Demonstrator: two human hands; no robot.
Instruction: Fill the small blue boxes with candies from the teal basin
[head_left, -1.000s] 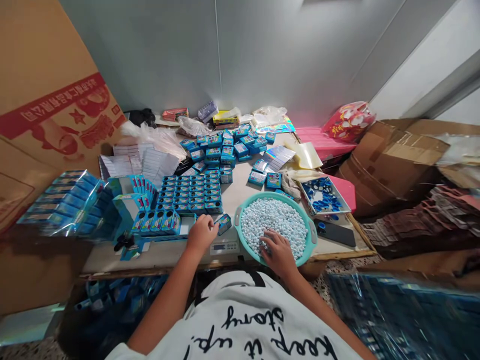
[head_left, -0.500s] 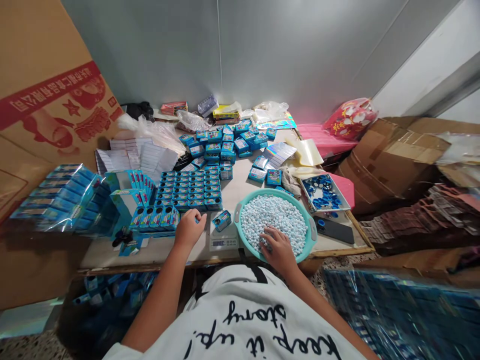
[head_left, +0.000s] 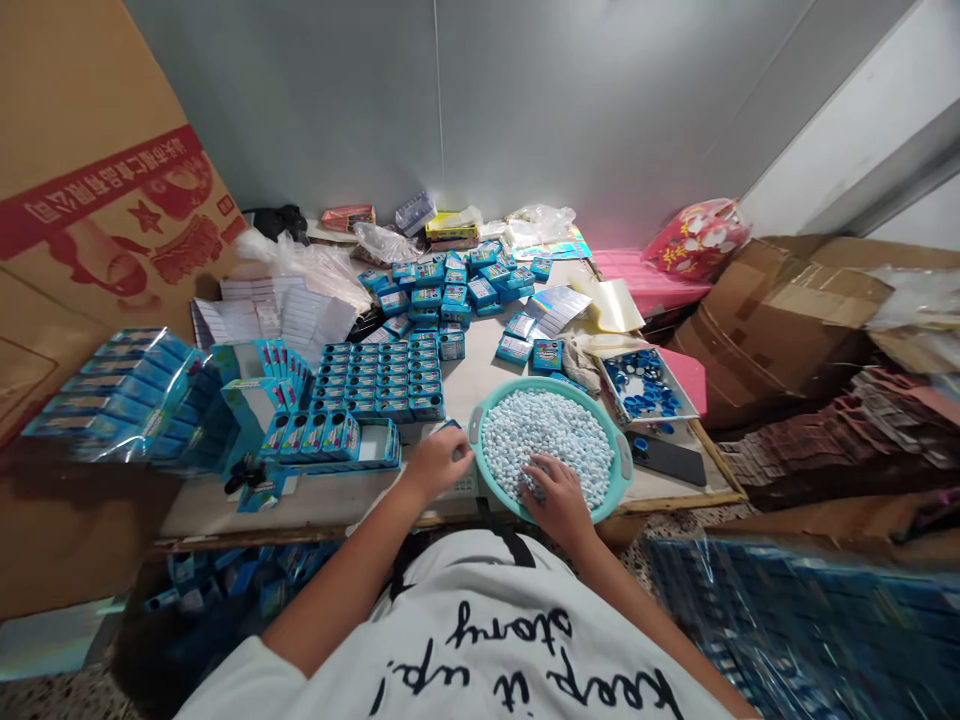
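My left hand [head_left: 442, 462] is closed over the small white scale [head_left: 465, 487], its fingers curled round a small blue box [head_left: 451, 425]. Only the box's top edge shows past the knuckles. Most of the scale is hidden under the hand. My right hand [head_left: 555, 490] rests in the turquoise basin [head_left: 625, 458], with its fingers apart and slightly bent among many small white and pale blue candies [head_left: 551, 425]. To the left of my left hand lies an open display tray [head_left: 382, 443], part filled with upright blue boxes [head_left: 313, 436].
Packed rows of blue boxes [head_left: 379, 380] stand behind the tray, with a loose pile [head_left: 450, 285] further back. Right of the basin are a white tray [head_left: 686, 405] of blue caps and a dark phone [head_left: 671, 462]. A large carton [head_left: 90, 330] rises at the left.
My left hand has moved right, from beside the display tray onto the box at the scale, uncovering the tray's right end. My right hand stays among the candies, nearly unmoved.
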